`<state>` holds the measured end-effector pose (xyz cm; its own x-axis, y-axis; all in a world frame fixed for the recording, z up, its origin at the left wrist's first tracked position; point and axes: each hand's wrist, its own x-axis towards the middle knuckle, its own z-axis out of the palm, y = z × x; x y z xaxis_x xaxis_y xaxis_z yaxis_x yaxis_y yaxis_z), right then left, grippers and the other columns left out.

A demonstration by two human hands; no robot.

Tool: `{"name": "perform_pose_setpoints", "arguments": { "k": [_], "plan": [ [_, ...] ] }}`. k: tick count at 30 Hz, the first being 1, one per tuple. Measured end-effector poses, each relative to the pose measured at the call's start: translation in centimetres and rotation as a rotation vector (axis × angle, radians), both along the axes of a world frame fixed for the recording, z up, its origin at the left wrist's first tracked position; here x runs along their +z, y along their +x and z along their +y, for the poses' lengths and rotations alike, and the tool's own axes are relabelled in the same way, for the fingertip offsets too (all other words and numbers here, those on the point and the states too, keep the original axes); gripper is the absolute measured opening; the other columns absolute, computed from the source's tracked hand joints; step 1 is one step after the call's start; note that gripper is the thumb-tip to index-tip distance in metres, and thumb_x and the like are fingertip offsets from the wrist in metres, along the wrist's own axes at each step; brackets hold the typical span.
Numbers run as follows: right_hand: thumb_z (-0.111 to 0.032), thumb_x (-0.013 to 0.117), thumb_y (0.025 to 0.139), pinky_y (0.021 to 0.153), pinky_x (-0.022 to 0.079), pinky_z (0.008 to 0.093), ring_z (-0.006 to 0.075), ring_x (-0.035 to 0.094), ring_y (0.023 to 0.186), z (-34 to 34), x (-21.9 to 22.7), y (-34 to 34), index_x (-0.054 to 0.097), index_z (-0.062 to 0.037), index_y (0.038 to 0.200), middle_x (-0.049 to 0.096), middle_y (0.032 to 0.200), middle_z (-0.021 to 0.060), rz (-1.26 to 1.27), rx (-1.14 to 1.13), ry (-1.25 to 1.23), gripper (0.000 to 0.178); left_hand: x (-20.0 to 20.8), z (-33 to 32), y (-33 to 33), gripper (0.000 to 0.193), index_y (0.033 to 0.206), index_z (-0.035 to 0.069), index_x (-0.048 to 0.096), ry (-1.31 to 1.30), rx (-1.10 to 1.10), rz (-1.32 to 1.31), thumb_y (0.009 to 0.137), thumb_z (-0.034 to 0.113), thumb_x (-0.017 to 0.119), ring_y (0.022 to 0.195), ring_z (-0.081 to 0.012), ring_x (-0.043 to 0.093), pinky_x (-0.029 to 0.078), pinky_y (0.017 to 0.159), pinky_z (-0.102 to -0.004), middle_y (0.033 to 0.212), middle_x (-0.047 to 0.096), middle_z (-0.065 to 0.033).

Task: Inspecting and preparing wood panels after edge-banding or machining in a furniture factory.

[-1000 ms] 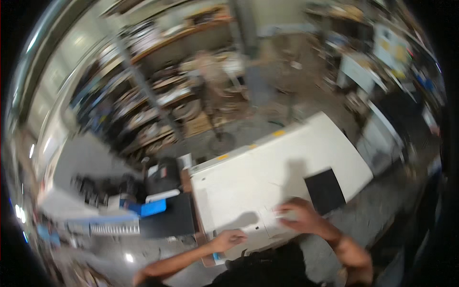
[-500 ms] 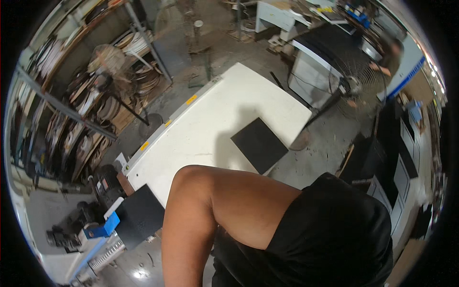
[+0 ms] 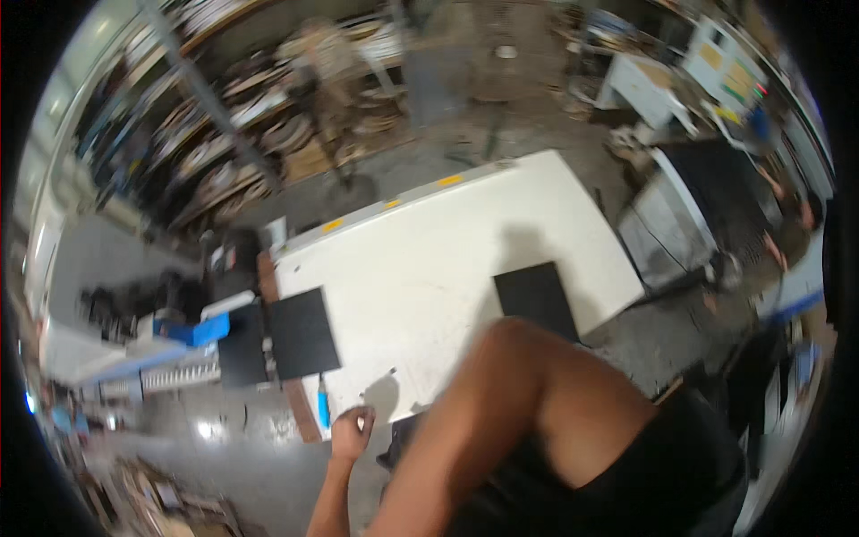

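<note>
My left hand (image 3: 353, 434) is closed, fingers curled, just off the near left edge of the white table (image 3: 429, 286). Whether it pinches something small, I cannot make out. Beside it, a blue-handled tool with a thin shaft (image 3: 324, 407) lies at the table's left end. Above that lies a black square panel (image 3: 306, 331), and a second black panel (image 3: 240, 349) sits left of it by the machine. My right arm (image 3: 528, 376) is bent across the foreground, elbow over the table; its hand falls outside the picture. A third black panel (image 3: 535, 291) rests by that elbow.
At the left stands a machine with a blue bracket (image 3: 210, 328). Loaded shelves (image 3: 242, 116) line the back left. A co-worker (image 3: 792, 237) is at the right, by a black-topped white cabinet (image 3: 667, 219). Small dark bits (image 3: 392, 370) lie on the table.
The view has swung toward the left, so the table and panels appear shifted. My left hand and the blue-handled tool have come into sight. My right elbow now appears further right.
</note>
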<state>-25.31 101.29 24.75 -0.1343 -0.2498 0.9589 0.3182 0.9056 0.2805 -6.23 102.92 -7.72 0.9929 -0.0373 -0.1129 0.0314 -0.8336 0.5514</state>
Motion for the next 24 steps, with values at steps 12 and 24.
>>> {"name": "perform_pose_setpoints", "arguments": {
  "k": [12,24],
  "plan": [
    [-0.031,0.063,0.105,0.089,0.052,0.0343,0.0151,0.065,0.092,-37.0,-27.9,24.7,0.065,-0.0062,0.112,0.067,0.104,0.0051,1.948,-0.432,-1.515,0.026,-14.2,12.8,5.1,0.055,0.119,-0.007,0.059,-0.786,1.500,-0.151,0.097,0.041,0.074,0.092,-0.0257,0.066,0.052,0.085,-0.0369,0.107,0.068,-0.0170],
    [-0.030,0.064,0.104,0.082,0.053,0.0346,0.0198,0.068,0.091,-38.8,-33.8,13.3,0.065,-0.0027,0.119,0.069,0.110,0.0098,1.706,-0.944,-2.034,0.031,-12.7,35.2,11.0,0.055,0.115,-0.010,0.061,-1.043,1.279,-0.088,0.090,0.033,0.085,0.070,-0.0215,0.065,0.054,0.060,-0.0347,0.087,0.070,-0.0083]
  ]
}}
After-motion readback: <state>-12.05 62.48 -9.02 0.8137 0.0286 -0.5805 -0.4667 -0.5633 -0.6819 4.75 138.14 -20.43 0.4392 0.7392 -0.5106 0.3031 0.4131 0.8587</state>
